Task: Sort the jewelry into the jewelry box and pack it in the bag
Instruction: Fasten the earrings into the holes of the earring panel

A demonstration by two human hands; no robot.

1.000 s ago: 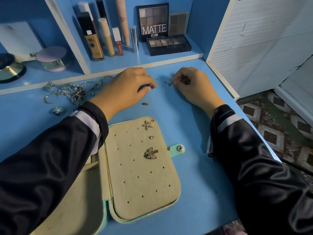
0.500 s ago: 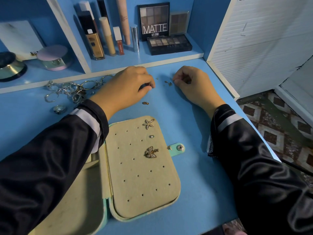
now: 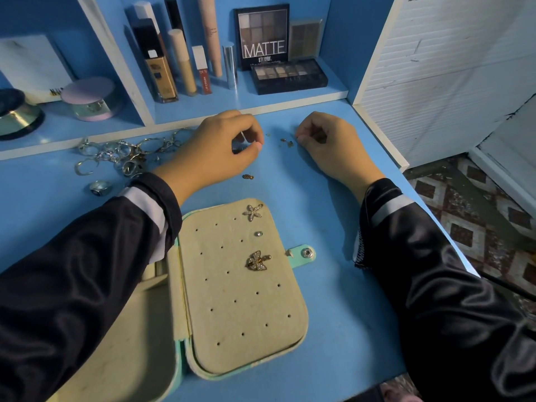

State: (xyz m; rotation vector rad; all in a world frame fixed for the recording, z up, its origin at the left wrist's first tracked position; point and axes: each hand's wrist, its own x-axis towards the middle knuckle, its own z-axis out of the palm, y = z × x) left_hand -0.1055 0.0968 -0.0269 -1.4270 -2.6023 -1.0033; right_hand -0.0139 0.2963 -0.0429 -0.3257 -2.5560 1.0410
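The mint jewelry box (image 3: 301, 340) lies open on the blue desk, its beige perforated pad facing up. Pinned on the pad are a star-shaped earring (image 3: 253, 212), a small stud (image 3: 258, 234) and a butterfly earring (image 3: 257, 261). Beyond the box, my left hand (image 3: 214, 149) pinches a tiny earring between thumb and forefinger. My right hand (image 3: 327, 146) rests on the desk with curled fingers round a small dark piece that is mostly hidden. Tiny gold earrings (image 3: 287, 142) lie between the hands, and another gold piece (image 3: 248, 177) lies nearer the box.
A heap of silver rings and chains (image 3: 121, 153) lies at the left, with one chunky ring (image 3: 100, 187) apart from it. Makeup bottles (image 3: 162, 71), an eyeshadow palette (image 3: 288, 76) and jars (image 3: 91, 98) stand on the shelf behind. The desk's right edge (image 3: 420, 195) drops to a tiled floor.
Both hands stay almost in place. My left thumb and forefinger have shifted slightly around the tiny earring.
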